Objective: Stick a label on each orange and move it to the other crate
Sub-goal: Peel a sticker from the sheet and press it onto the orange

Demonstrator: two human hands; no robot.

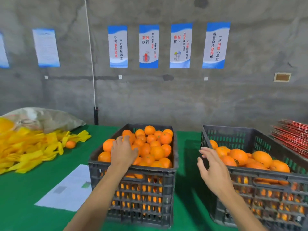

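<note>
Two dark plastic crates stand on a green table. The left crate [131,174] is heaped with oranges [156,152]. My left hand [124,151] reaches into it, fingers spread over the oranges at its left side; whether it grips one is hidden. The right crate [260,174] holds a lower layer of oranges [261,158]. My right hand [210,165] hovers at that crate's near left corner with fingers straight and nothing in it. A white label sheet [70,189] lies flat left of the left crate.
A pile of yellow foam nets [28,147] with one loose orange [70,144] covers the table's left, a sack [45,117] behind it. Red flat packs [293,135] are stacked at the far right. A concrete wall with posters stands behind.
</note>
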